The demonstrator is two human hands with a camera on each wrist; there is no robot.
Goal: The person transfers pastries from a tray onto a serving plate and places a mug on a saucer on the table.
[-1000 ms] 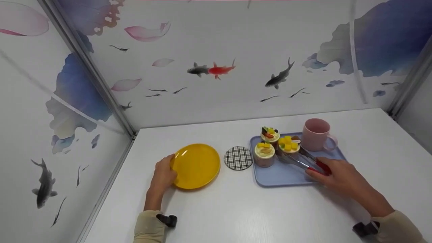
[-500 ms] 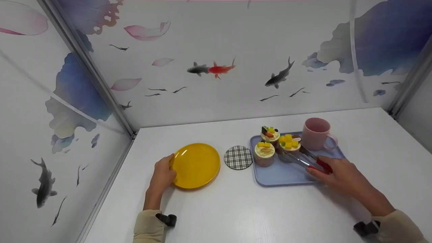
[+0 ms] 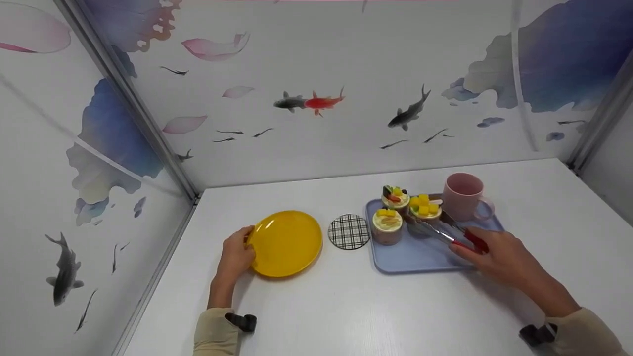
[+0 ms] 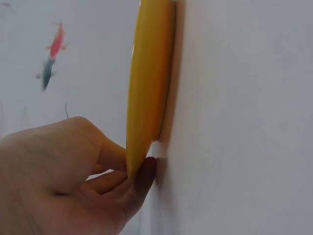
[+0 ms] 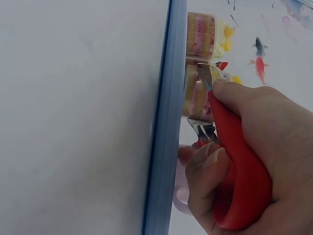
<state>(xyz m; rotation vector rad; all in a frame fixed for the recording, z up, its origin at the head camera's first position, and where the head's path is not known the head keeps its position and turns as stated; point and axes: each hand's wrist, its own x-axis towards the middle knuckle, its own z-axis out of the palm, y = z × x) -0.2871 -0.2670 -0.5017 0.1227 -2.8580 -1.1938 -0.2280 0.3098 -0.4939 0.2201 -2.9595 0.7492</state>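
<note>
My left hand [image 3: 237, 254] pinches the left rim of a round yellow plate [image 3: 287, 244]. In the left wrist view, the thumb lies over the plate's edge [image 4: 149, 73] and fingertips sit under it, near the tabletop. My right hand [image 3: 499, 254] grips metal tongs with red handles [image 5: 239, 156]. The tongs' ends straddle a cake cup [image 3: 425, 210] topped with yellow fruit cubes. Layered pink and tan cake [image 5: 198, 93] shows between those ends in the right wrist view. Two more cake cups, one behind [image 3: 395, 198] and one at the front left [image 3: 387, 227], stand close by.
The cups share a blue tray [image 3: 420, 262] with a pink mug [image 3: 462, 198] at its back right. Between tray and plate lies a round checked coaster [image 3: 349, 231]. Fish-patterned walls [image 3: 316, 158] enclose the white table [image 3: 336, 311] behind and at the sides.
The cup between the tongs has shifted slightly back and to the right, and the tongs' ends have drawn in closer around it. My left hand has slid a little left at the plate's rim.
</note>
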